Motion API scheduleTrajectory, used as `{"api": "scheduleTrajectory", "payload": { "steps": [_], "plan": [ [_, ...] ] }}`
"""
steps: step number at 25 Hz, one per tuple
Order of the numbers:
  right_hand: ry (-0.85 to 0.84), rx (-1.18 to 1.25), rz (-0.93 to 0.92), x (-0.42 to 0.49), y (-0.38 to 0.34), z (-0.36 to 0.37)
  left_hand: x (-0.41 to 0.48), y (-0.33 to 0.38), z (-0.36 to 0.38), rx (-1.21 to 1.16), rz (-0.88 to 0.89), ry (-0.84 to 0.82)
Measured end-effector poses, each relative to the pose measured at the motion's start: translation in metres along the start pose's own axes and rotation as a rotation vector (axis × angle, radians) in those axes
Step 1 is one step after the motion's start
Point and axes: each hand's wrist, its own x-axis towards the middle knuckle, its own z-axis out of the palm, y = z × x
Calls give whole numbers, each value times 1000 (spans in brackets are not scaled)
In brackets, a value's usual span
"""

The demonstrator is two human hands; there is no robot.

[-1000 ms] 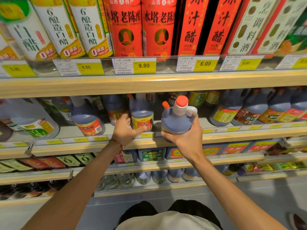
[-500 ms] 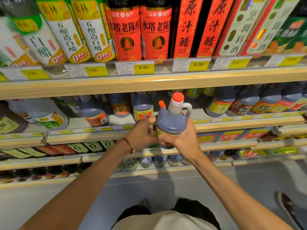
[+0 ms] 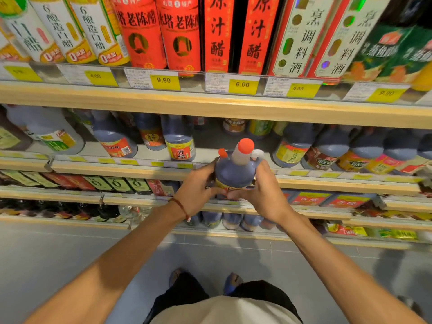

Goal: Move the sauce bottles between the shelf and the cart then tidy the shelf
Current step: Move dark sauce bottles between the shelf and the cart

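Observation:
A dark sauce bottle [image 3: 235, 170] with an orange cap and a side handle is held upright in front of the second shelf [image 3: 327, 182]. My left hand [image 3: 195, 191] grips its left side and my right hand [image 3: 261, 194] grips its right side, fingers meeting over the label. The bottle's lower half is hidden behind my fingers. Behind it on that shelf there is a gap between a yellow-and-red labelled bottle [image 3: 180, 142] and a yellow-labelled bottle [image 3: 292, 146].
The top shelf [image 3: 210, 106] carries tall red, white and green labelled bottles with yellow price tags. Lower shelves [image 3: 304, 213] hold more bottles and packets. Grey floor tiles [image 3: 58, 253] and my feet lie below. No cart is in view.
My left hand left the shelf bottles and joined my right hand on the bottle. The bottle has come away from the shelf toward me and now sits lower in view.

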Motion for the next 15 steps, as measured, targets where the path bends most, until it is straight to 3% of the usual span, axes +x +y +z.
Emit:
{"api": "scheduleTrajectory", "payload": {
  "steps": [3, 5, 8, 11, 15],
  "plan": [
    [167, 116, -49, 1, 12, 6, 4, -1, 13, 172, 123, 117],
    [242, 51, -129, 10, 20, 15, 11, -6, 17, 101, 103, 202],
    [290, 62, -174, 31, 31, 31, 27, -21, 18, 160, 75, 325],
    [316, 98, -184, 55, 35, 44, 50, -46, 15, 334, 220, 407],
    [331, 10, -204, 92, 47, 48, 82, -80, 20, 299, 210, 521]
  ]
}}
